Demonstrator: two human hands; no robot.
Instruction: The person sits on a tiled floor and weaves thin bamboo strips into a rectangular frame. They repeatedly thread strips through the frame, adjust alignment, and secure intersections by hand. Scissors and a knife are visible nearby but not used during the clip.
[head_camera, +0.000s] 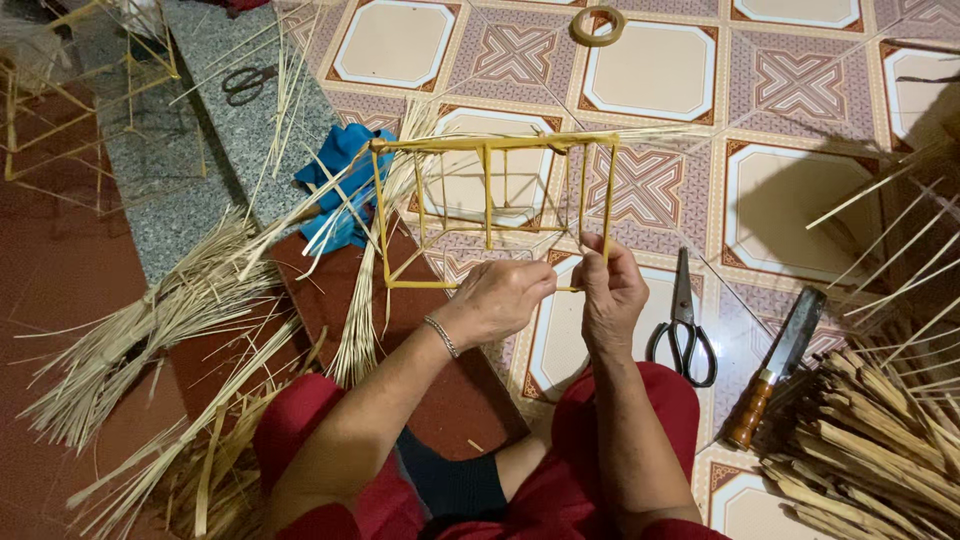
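A box-shaped frame (490, 190) of thin yellow bamboo sticks stands in front of me over the patterned floor tiles. Both hands meet at its near lower edge. My left hand (500, 300), with a bracelet at the wrist, pinches the bottom stick. My right hand (610, 290) grips an upright stick at the same corner, fingers closed around it. Whether anything is wrapped at the joint is too small to tell.
Black-handled scissors (683, 330) and a wooden-handled knife (775, 365) lie to the right, beside a heap of split bamboo (870, 440). Loose thin strips (170, 320) spread on the left over a stone step (250, 130). Blue cloth (345, 185), second scissors (245, 82), tape roll (597, 25) lie farther off.
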